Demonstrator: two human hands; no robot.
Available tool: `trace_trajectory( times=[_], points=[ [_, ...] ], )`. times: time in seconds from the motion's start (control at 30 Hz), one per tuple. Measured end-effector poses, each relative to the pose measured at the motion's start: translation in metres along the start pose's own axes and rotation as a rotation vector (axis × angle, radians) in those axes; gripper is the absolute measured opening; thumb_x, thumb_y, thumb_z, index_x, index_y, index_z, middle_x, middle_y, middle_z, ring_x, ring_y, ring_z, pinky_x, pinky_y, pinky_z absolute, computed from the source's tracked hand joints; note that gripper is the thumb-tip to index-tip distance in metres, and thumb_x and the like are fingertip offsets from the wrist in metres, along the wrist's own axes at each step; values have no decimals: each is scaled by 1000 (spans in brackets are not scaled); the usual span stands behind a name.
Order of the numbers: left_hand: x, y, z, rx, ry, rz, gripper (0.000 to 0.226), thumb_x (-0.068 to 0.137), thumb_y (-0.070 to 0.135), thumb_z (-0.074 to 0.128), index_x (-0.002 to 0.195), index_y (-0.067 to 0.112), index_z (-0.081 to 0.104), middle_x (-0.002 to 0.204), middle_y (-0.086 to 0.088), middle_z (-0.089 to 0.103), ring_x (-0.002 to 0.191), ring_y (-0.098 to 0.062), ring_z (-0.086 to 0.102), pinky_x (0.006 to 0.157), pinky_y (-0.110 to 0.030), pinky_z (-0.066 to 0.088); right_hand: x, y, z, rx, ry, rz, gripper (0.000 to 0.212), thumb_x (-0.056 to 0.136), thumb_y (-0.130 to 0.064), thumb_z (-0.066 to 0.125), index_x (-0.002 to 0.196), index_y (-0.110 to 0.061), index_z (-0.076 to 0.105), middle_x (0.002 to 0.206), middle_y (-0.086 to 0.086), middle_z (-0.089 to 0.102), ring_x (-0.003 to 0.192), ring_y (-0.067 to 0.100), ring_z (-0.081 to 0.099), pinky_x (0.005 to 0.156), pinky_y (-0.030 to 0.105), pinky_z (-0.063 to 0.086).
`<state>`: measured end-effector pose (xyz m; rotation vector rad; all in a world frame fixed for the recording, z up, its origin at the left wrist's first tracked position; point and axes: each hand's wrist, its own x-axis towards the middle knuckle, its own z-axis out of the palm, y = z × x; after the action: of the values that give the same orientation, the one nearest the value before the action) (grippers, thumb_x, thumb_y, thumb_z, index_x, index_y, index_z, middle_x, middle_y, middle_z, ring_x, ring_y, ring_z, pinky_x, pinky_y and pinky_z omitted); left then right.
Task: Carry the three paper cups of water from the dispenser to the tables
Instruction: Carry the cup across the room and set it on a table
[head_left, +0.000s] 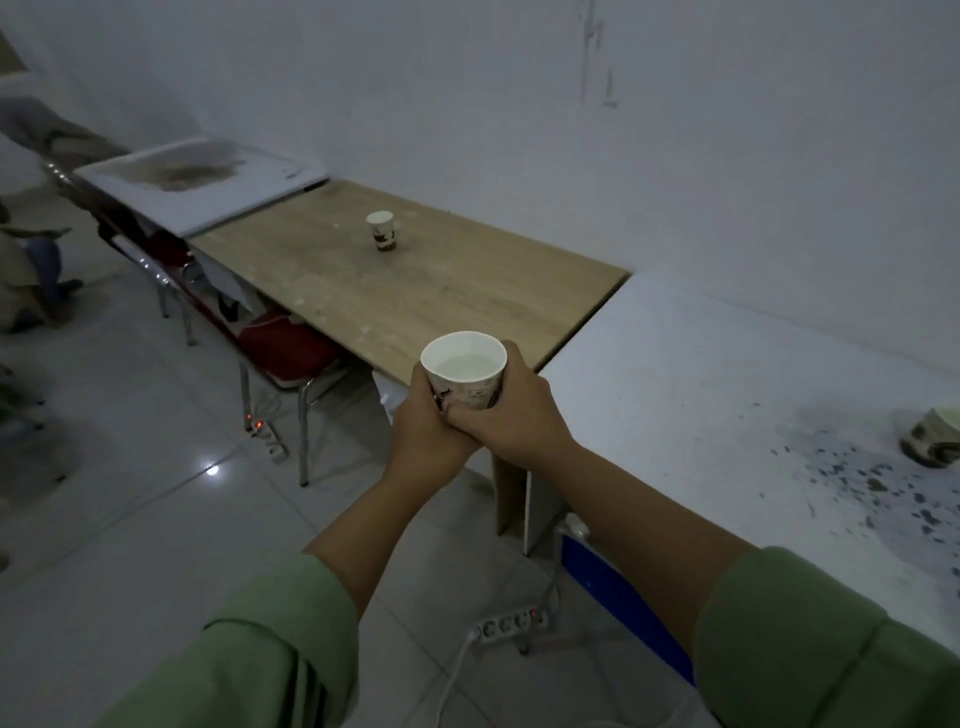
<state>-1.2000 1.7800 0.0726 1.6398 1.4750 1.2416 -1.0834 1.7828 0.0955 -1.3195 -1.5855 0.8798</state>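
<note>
Both the left hand (423, 421) and right hand (511, 410) wrap the brimming cup (464, 370) (steadier that way), heading for a tabletop (415, 296).

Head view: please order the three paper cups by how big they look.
1. Held cup, largest, in both hands, nearest the camera.
2. Cup at the right edge, partly cut off, so its rank is unsure.
3. Cup on the wooden table, smallest, farthest away.

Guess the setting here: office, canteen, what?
Probably a plain office or break room: a wooden table and white tables lined along a bare wall, chairs tucked under, power strips on the tiled floor.
</note>
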Motion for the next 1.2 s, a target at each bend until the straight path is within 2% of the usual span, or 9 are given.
trace_trajectory(
  times=[0.1,0.23,0.37,0.5,0.67,0.77,0.83,1.1,1.2],
  points=[
    [44,-17,-25,-5,-17,15,73,65,14,80,128,19,44,108,12,58,97,-5,55,70,-1,42,40,-11,29,-7,39,-8,58,64,-31,76,113,-23,47,108,-7,62,97,12,58,76,31,53],
    [106,-48,-53,-60,-44,11,73,64,15,80,127,23,44,111,10,60,101,-9,58,75,-15,46,97,-18,69,-23,70,-6,57,64,-31,76,112,-23,47,109,-4,63,99,15,59,75,35,53],
    [169,-83,-78,-45,-36,33,72,61,19,78,126,19,46,110,7,60,103,-15,59,74,-19,47,157,-19,110,-40,95,-6,57,63,-33,75,112,-24,46,110,-4,62,99,16,58,76,36,53],
    [238,-115,-109,3,-72,76,76,60,25,75,128,20,43,113,7,59,105,-17,57,81,-30,48,226,-21,149,-52,109,7,59,62,-37,74,112,-24,46,111,-4,62,99,17,58,77,39,53],
    [325,-148,-161,33,-96,110,74,64,18,78,129,18,43,111,10,59,103,-13,57,80,-23,47,314,-37,204,-48,116,2,64,61,-37,74,117,-25,46,112,-4,62,101,18,58,77,38,52],
    [378,-167,-194,61,-79,113,73,65,14,78,128,21,43,102,20,57,96,-4,56,70,-3,41,364,-53,237,-41,119,-4,64,59,-37,74,116,-29,46,112,-5,62,100,17,59,75,34,51],
    [411,-179,-214,53,-68,111,73,64,19,77,129,22,43,99,25,54,90,7,53,65,1,39,396,-62,260,-46,120,-11,63,59,-37,74,114,-30,45,111,-6,62,99,17,58,75,33,50],
    [533,-242,-295,51,-108,149,70,66,16,76,127,22,43,96,32,50,79,20,50,61,4,37,513,-82,362,-71,183,-10,60,60,-37,73,112,-24,45,108,-5,62,97,17,59,74,41,53],
    [575,-267,-330,29,-167,166,68,66,17,76,126,24,44,98,30,52,85,11,54,62,2,40,551,-91,404,-79,238,16,59,58,-40,72,108,-25,45,106,-5,62,98,18,59,75,41,52]
  ],
)
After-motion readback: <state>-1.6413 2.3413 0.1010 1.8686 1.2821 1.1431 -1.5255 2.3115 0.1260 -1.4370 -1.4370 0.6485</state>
